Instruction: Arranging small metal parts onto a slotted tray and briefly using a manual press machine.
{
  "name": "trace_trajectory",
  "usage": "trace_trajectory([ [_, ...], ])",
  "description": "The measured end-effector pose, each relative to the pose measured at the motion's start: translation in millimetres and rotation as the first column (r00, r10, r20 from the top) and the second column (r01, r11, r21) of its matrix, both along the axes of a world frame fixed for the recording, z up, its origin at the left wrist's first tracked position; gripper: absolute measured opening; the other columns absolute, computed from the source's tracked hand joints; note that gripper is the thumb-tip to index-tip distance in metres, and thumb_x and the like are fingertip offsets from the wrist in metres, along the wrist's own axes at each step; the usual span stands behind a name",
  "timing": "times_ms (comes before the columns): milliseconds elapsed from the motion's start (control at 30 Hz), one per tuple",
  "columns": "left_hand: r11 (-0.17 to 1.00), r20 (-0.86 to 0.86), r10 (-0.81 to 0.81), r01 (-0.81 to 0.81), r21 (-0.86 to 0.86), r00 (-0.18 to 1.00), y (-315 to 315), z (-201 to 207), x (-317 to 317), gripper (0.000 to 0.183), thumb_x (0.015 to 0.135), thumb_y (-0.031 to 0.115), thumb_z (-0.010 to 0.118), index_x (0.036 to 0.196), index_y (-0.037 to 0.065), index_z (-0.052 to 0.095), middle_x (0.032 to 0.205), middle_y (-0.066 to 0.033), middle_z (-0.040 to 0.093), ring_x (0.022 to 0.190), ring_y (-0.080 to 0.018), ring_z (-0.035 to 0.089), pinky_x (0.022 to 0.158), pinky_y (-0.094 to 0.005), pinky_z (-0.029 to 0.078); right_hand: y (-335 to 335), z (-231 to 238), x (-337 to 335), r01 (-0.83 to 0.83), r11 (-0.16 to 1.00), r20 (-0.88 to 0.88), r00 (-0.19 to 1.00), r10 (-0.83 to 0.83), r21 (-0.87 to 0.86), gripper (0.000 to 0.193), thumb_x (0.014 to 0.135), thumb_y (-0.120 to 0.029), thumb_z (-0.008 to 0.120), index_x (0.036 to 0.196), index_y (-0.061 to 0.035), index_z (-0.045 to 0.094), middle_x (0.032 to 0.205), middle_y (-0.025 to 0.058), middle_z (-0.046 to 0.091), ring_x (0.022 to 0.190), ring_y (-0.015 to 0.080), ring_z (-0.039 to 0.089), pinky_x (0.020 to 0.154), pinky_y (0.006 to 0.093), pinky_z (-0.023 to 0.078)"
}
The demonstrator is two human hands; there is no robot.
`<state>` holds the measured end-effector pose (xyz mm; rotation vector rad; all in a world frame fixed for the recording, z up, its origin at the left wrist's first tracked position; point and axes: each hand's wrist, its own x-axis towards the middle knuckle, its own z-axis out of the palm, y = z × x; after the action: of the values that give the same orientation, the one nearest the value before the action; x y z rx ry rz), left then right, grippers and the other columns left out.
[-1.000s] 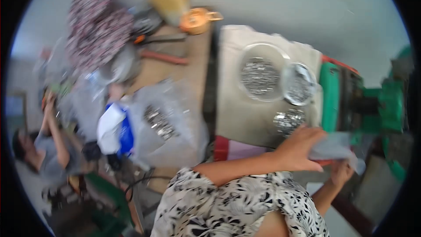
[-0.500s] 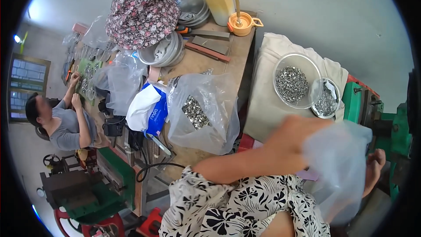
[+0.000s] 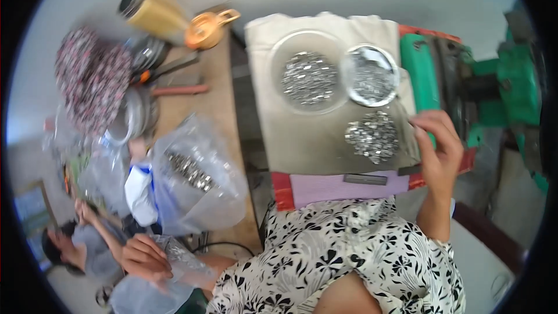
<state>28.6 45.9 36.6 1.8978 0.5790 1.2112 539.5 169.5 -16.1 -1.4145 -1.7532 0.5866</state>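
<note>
My left hand, at the lower left, is closed on a clear plastic bag that hangs limp below it. My right hand is at the right edge of a beige cloth. Its fingers are loosely bent, with the tips by the cloth's edge and no object visible in them. Left of these fingertips lies a loose pile of small shiny metal pieces. Behind the pile stand a large clear bowl of similar pieces and a smaller round dish holding more.
A green machine borders the cloth on the right. Nearer me lie a purple ribbed mat and a dark bar. The left bench carries an open plastic bag of metal parts and an orange lid. Another person sits farther left.
The plastic bag has moved from the right to the lower left in my left hand. A pile of metal pieces now shows on the cloth. My right hand has come to its edge; the view has shifted.
</note>
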Motion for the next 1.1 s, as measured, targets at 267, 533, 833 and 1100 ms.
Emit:
trace_trajectory([
  [267,0.669,-0.714,0.431,-0.727,-0.158,0.552,-31,-51,-6,0.032,0.08,0.024,0.076,0.097,-0.001,0.064,0.09,-0.0105,0.065,0.081,-0.0203,0.063,0.072,-0.0318,0.049,59,-23,10,0.12,0.992,0.253,0.96,-0.122,0.022,0.012,0.088,-0.008,0.068,0.098,-0.0018,0.071,0.09,0.0154,0.068,0.081,0.0357,0.066,0.07,0.0408,0.052],
  [533,0.236,-0.76,0.622,-0.88,0.412,-0.189,-35,11,42,0.068,0.081,0.018,0.073,0.14,-0.001,0.045,0.112,-0.0167,0.061,0.094,-0.0276,0.06,0.079,-0.037,0.05,111,-44,12,0.025,0.999,0.475,0.88,-0.008,-0.03,0.015,0.088,-0.016,0.069,0.094,-0.0034,0.073,0.086,0.0148,0.067,0.079,0.0346,0.065,0.071,0.0437,0.05],
  [833,-0.238,-0.307,0.768,-0.695,0.679,-0.562,-4,38,101,0.074,0.088,0.053,0.071,0.146,0.013,0.05,0.117,-0.0171,0.069,0.086,-0.0326,0.07,0.074,-0.0468,0.053,146,-72,1,0.026,0.998,0.722,0.692,0.028,-0.063,0.019,0.082,-0.026,0.073,0.082,-0.007,0.071,0.085,0.0122,0.068,0.081,0.0336,0.068,0.069,0.0463,0.053],
  [1100,0.788,-0.366,0.582,-0.615,0.033,0.726,51,-62,254,0.015,0.079,-0.001,0.07,0.095,-0.002,0.07,0.074,-0.0133,0.064,0.062,-0.02,0.06,0.055,-0.0302,0.047,150,-75,10,0.123,0.992,0.64,0.761,-0.106,0.017,0.027,0.086,-0.03,0.07,0.099,-0.0064,0.067,0.088,0.0143,0.068,0.082,0.035,0.068,0.07,0.0466,0.054],
])
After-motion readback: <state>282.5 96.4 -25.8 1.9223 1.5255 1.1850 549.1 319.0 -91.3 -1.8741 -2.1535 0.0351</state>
